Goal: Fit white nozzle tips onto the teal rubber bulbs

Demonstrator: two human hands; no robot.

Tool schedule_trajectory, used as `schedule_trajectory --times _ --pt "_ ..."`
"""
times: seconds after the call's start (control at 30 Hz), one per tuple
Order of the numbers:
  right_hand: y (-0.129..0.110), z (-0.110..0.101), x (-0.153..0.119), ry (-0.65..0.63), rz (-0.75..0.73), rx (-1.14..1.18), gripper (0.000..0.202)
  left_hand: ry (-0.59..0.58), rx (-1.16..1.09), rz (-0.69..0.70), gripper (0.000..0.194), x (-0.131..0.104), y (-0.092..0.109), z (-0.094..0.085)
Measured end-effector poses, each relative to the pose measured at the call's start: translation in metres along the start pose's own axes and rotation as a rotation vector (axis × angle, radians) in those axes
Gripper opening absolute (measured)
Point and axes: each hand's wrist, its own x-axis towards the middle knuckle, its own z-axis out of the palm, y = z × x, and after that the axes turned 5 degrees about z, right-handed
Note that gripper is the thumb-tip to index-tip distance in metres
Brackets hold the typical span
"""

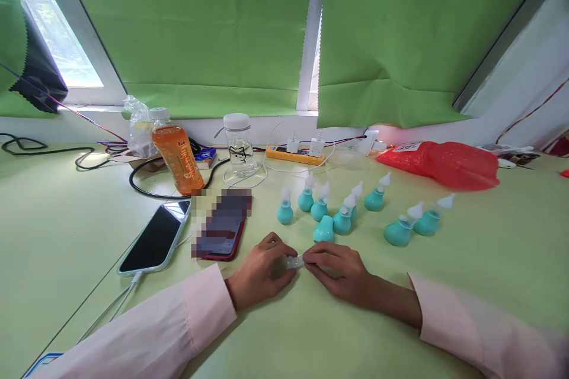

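Observation:
Low over the table, my left hand point(265, 269) and my right hand point(340, 269) meet at a small clear plastic nozzle piece point(293, 262). Left thumb and fingers are closed around one end; right fingertips pinch the other. Just beyond them a teal rubber bulb point(323, 230) lies tilted with no tip showing. Around it stand several bulb nasal aspirators, teal with translucent tips, such as one point(285, 211) at the left of the group and one point(376, 198) at the back. Two more, one aspirator point(399, 231) and another point(427, 222), lean at the right.
Left of my hands lie a phone with a red case point(224, 231) and a white phone point(155, 240) with its cable. Behind stand an orange drink bottle point(178, 157), a clear jar point(239, 148) and a yellow power strip point(284, 155). A red plastic bag point(444, 164) lies at back right.

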Motion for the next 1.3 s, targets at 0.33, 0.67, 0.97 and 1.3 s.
schedule_trajectory --times 0.33,0.67,0.97,1.3 --pt "-0.0079 0.0027 0.0021 -0.048 0.259 0.101 0.011 -0.009 -0.029 0.015 0.02 -0.0009 -0.0041 0.0005" --pt "-0.0108 0.0025 0.0052 -0.091 0.413 0.221 0.012 -0.009 -0.038 0.047 0.019 -0.0007 -0.0025 0.0004" --pt "-0.01 0.0032 0.0036 -0.088 0.475 0.253 0.015 -0.024 -0.034 0.023 0.019 -0.0012 -0.006 0.002" --pt "-0.0098 0.0036 0.0041 -0.106 0.501 0.24 0.017 -0.037 -0.039 0.044 0.022 -0.0026 -0.0057 0.002"
